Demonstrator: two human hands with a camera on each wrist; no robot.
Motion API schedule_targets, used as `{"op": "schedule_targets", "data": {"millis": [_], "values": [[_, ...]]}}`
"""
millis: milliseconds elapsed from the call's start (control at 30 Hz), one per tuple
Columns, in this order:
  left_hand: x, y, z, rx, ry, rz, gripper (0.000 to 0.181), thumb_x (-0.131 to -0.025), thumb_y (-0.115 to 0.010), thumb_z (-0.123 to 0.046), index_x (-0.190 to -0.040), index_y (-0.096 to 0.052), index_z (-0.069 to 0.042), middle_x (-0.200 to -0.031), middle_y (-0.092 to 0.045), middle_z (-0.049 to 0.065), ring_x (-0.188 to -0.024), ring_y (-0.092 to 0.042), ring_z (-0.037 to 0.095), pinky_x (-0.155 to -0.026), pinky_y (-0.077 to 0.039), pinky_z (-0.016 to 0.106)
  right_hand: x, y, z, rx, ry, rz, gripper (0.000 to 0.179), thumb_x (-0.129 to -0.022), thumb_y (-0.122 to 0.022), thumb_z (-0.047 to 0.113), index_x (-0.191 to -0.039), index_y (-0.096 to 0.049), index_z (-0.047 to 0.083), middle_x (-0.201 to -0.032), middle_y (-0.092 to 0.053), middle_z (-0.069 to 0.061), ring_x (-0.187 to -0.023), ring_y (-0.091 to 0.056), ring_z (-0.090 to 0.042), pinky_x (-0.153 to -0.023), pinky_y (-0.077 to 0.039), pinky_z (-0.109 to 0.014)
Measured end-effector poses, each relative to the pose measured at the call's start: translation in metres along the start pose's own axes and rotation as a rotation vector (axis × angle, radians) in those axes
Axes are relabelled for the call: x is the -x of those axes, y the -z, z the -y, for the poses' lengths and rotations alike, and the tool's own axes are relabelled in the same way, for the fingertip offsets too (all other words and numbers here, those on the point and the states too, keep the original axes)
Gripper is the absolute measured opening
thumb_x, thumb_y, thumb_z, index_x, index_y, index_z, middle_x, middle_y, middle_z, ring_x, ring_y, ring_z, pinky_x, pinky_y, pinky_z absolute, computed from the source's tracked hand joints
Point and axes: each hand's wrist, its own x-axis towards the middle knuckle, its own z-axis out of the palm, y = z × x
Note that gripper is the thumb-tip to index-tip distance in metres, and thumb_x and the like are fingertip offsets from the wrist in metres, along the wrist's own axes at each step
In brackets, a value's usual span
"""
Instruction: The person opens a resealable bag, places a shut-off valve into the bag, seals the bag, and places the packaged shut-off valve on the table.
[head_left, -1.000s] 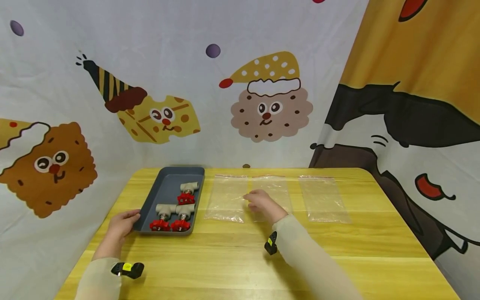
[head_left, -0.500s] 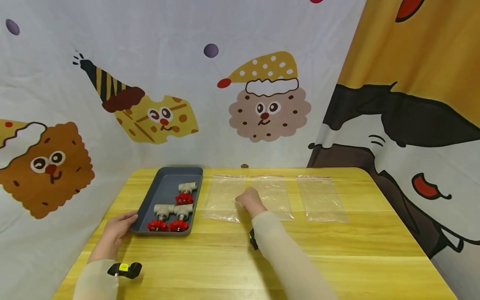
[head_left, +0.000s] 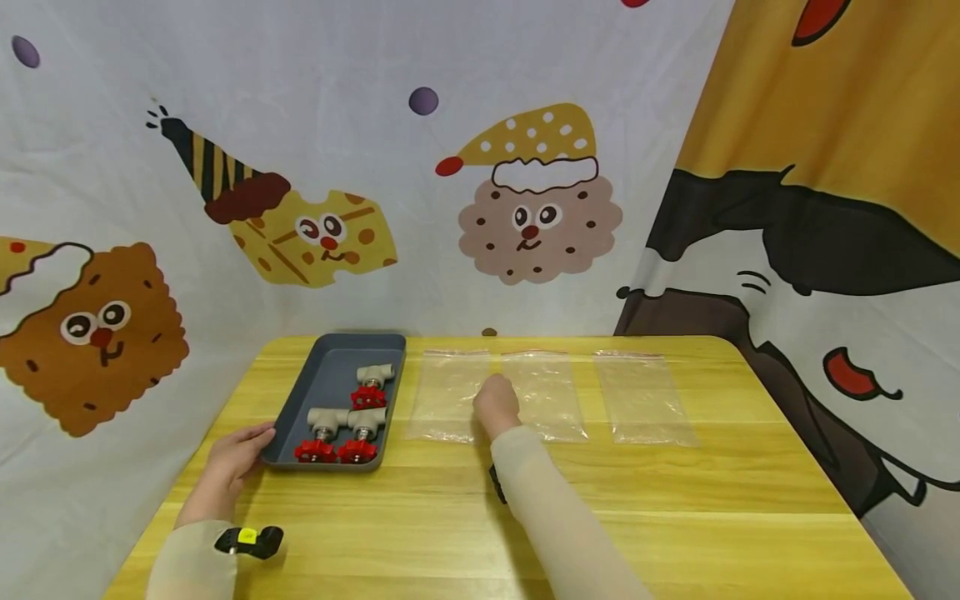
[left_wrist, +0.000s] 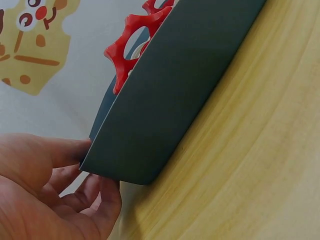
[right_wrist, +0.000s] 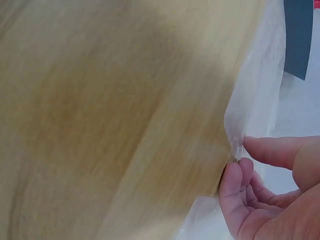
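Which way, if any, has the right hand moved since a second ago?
Yes: the right hand moved left against the middle bag, from over it to the right edge of the left bag.

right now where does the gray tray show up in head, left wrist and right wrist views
Head: gray tray left of centre, left hand at its near-left corner.
Left wrist: its outer wall runs diagonally through the middle, up to the top edge.
Right wrist: only a strip in the top right corner.
Shared landmark: the wood-grain table.
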Motion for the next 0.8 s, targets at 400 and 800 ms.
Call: {"op": "schedule_targets", "data": {"millis": [400, 800], "values": [[0.002, 0.002, 0.000, -0.006, -0.003, 0.002, 0.059, -0.095, -0.056, -0.031, -0.139, -0.041, 0.006, -0.119, -0.058, 0.017, -0.076, -0.056, -0.001, -0.066, -0.050, 0.018, -0.005, 0.008, -0.001, -0.204, 0.035, 0.015, 0.015, -0.082, -0.056, 0.001, -0.070, -0.052, 0.008, -0.070, -0.051, -0.004, -0.059, -0.045, -0.018, -0.051, -0.040, -0.027], [0.002, 0.001, -0.002, -0.013, -0.006, -0.002, 0.059, -0.095, -0.056, -0.030, -0.139, -0.041, 0.006, -0.127, -0.054, 0.022, -0.076, -0.056, -0.002, -0.067, -0.050, 0.019, -0.011, 0.009, -0.013, -0.444, 0.047, 0.006, 0.021, -0.084, -0.055, -0.003, -0.103, -0.063, 0.001, -0.103, -0.063, -0.014, -0.079, -0.057, -0.021, -0.057, -0.048, -0.025]]}}
